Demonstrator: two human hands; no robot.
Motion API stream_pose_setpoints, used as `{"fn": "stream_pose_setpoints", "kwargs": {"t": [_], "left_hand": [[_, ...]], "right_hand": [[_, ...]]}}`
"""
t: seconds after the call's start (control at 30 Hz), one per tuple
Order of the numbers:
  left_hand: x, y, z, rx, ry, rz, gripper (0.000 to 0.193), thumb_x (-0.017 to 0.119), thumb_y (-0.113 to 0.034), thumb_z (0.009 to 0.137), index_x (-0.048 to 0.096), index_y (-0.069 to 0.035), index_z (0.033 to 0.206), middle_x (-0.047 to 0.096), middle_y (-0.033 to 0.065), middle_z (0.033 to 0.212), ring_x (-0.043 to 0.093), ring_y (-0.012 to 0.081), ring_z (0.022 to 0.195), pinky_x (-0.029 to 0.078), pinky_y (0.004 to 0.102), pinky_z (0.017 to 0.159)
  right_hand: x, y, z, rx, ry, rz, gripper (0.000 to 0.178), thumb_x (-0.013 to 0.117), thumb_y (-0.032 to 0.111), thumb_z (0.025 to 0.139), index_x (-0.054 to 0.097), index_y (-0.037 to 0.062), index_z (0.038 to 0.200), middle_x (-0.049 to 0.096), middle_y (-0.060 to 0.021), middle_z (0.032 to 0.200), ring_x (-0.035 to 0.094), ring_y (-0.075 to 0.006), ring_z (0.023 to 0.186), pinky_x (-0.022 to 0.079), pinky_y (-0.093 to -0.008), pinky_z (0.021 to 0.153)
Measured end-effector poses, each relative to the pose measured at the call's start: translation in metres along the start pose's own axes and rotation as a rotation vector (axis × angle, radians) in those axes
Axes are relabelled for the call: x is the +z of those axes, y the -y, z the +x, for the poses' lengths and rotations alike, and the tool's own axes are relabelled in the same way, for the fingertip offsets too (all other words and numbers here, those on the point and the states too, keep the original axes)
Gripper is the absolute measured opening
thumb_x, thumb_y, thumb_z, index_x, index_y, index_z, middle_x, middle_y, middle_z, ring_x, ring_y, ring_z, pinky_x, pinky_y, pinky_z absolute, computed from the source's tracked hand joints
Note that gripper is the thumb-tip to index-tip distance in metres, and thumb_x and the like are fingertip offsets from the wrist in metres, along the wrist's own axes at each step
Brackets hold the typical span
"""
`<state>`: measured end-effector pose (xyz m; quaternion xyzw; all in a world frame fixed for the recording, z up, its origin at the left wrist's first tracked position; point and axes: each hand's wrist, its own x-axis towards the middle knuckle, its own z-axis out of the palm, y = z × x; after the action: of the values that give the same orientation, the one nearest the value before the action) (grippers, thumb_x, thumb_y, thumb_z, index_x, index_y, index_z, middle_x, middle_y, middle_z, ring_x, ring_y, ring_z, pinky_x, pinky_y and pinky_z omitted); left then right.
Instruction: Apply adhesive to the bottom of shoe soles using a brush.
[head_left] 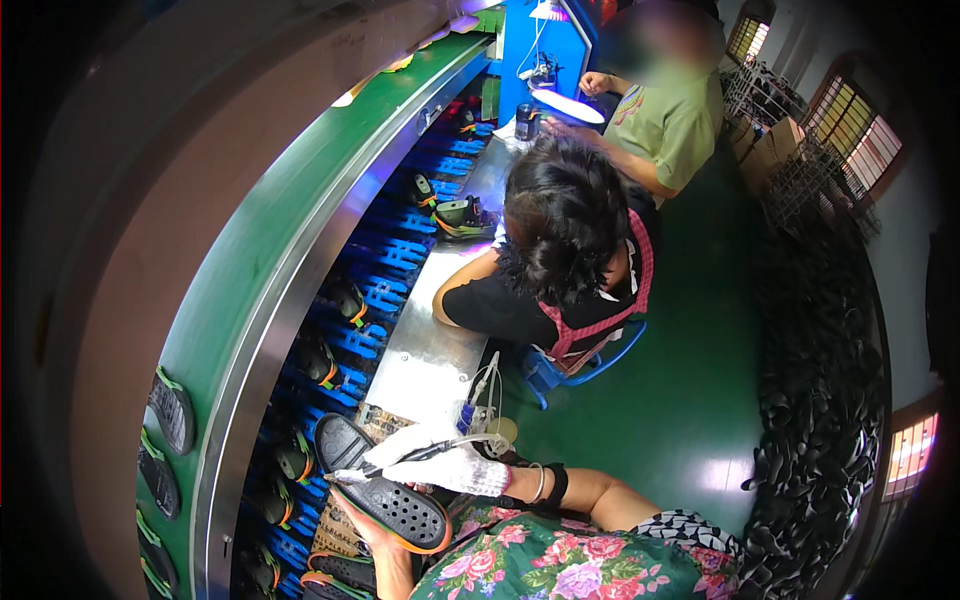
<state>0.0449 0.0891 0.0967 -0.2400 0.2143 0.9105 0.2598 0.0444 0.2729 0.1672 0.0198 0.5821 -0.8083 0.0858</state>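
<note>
A black shoe sole (405, 512) with round holes at one end and an orange-green edge lies tilted across my left hand (378, 535). The bare left fingers are wrapped round its underside and edge. My right hand (445, 465), in a white knitted glove, is above the sole and closed round a dark pen-like tool (428, 452) with a thin tube running from it. The tool's pale tip (335, 477) points at the sole's left edge; whether it touches I cannot tell. More black soles (342, 572) with coloured edges lie just below my left hand.
A green conveyor belt (240, 260) carrying several soles (172, 415) curves along the left. Beside it runs a blue-pronged rack (385, 292) holding shoes. A co-worker (570, 230) sits ahead on a blue stool (545, 380); another person (665, 130) stands beyond. Black pieces (810, 400) are heaped at right.
</note>
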Motion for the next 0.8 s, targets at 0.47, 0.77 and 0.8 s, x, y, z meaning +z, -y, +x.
{"fn": "stream_pose_setpoints", "kwargs": {"t": [0.47, 0.77, 0.8], "left_hand": [[-0.032, -0.007, 0.015, 0.108, 0.133, -0.015, 0.064, 0.043, -0.059, 0.103, 0.049, -0.014, 0.147, 0.059, 0.0076, 0.140, 0.058, 0.0282, 0.124, 0.047, 0.0436, 0.106], [-0.004, -0.006, 0.006, 0.078, -0.006, -0.044, 0.069, 0.046, -0.066, 0.098, 0.054, -0.013, 0.141, 0.066, 0.0093, 0.129, 0.064, 0.0323, 0.110, 0.053, 0.0492, 0.096], [0.001, -0.007, 0.005, 0.073, 0.019, -0.052, 0.070, 0.045, -0.067, 0.098, 0.053, -0.013, 0.141, 0.065, 0.0093, 0.129, 0.064, 0.0325, 0.110, 0.053, 0.0494, 0.095]], "right_hand": [[0.001, 0.006, -0.002, -0.204, 0.051, -0.035, 0.027, 0.078, 0.003, 0.085, 0.074, -0.0006, 0.111, 0.074, -0.0119, 0.113, 0.070, -0.0201, 0.106, 0.056, -0.0327, 0.096], [0.002, 0.005, 0.006, -0.214, 0.008, -0.037, 0.025, 0.074, -0.003, 0.085, 0.075, -0.0010, 0.111, 0.075, -0.0123, 0.112, 0.070, -0.0200, 0.105, 0.056, -0.0327, 0.095], [0.001, 0.003, 0.007, -0.228, 0.010, -0.041, 0.025, 0.074, -0.003, 0.085, 0.075, -0.0009, 0.110, 0.075, -0.0124, 0.111, 0.070, -0.0201, 0.105, 0.056, -0.0328, 0.095]]}}
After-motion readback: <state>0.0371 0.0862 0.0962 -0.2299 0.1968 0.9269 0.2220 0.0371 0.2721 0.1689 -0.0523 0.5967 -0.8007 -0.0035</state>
